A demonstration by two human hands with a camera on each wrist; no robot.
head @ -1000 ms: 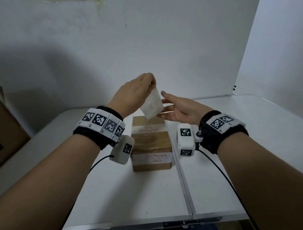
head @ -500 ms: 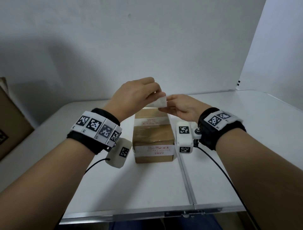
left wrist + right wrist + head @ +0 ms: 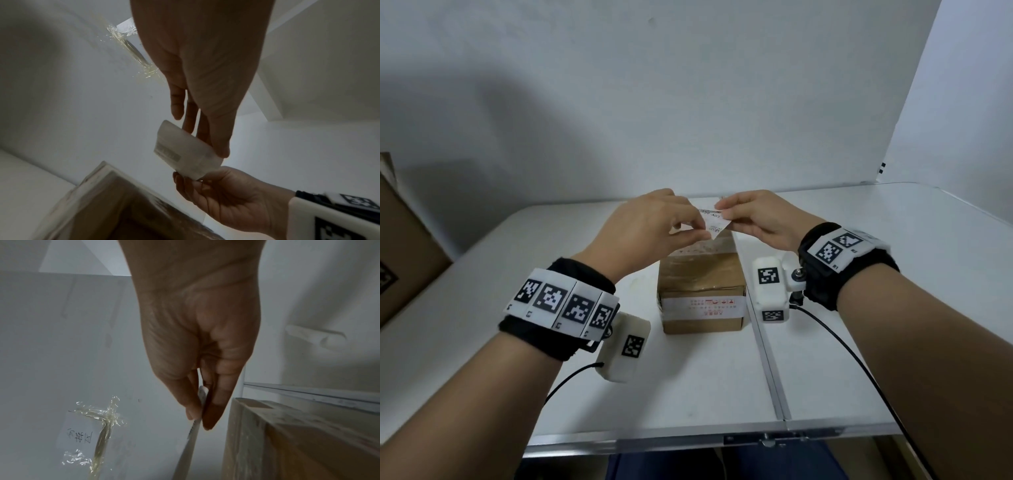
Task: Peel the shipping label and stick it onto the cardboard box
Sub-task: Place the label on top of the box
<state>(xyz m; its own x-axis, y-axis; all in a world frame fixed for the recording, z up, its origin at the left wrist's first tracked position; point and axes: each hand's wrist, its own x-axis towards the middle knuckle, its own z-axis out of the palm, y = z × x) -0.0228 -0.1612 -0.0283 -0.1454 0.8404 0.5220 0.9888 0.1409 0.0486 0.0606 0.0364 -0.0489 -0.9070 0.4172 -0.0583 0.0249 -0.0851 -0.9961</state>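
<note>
Together we hold the shipping label (image 3: 714, 221) in the air above the far end of the cardboard box (image 3: 702, 287), not touching it. Our left hand (image 3: 650, 228) pinches its left side between thumb and fingertips, a narrow grip closed on the paper; our right hand (image 3: 755, 217) pinches its right edge the same way, thumb against forefinger. From the right wrist we see the label (image 3: 194, 426) edge-on between those fingers (image 3: 213, 412). The box stands shut on the white tabletop (image 3: 688, 387), sealed with clear tape and a white printed band on its near face; what it contains we cannot tell. A larger brown carton (image 3: 400, 246) shows at the left.
</note>
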